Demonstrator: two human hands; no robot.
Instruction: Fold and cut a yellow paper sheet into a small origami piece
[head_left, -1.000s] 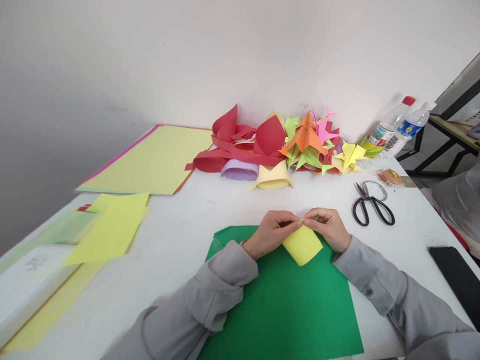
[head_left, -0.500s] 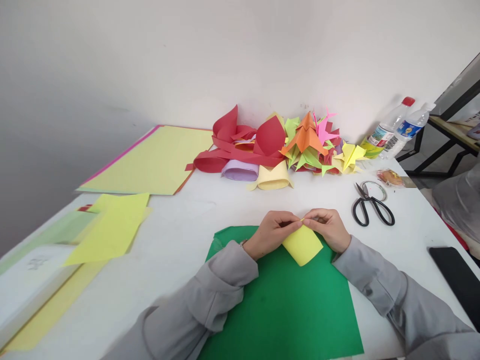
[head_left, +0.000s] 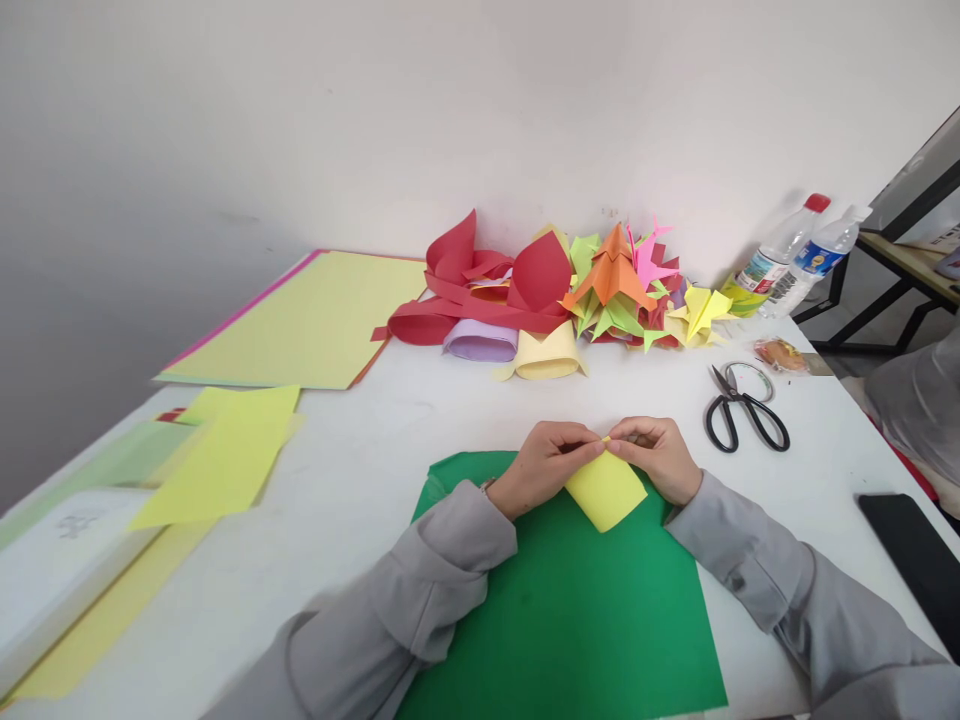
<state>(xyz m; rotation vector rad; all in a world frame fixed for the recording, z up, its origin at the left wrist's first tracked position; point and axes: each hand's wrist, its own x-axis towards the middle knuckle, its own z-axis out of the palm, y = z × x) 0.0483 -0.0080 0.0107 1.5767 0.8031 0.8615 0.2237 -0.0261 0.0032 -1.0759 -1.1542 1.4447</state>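
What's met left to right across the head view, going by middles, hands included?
Bright yellow four-sided paper sheet → left hand → small yellow four-sided paper piece → right hand → metal scissors with black looped handles → flat black oblong object.

Pale wall (head_left: 480,120) behind, faint scuffs, shading darker toward the left (light's soft). White table (head_left: 360,500) right up against it. Far right: black frame (head_left: 919,199) with wood-tone shelf (head_left: 904,262), probably a rack, but cropped, so can't be sure.
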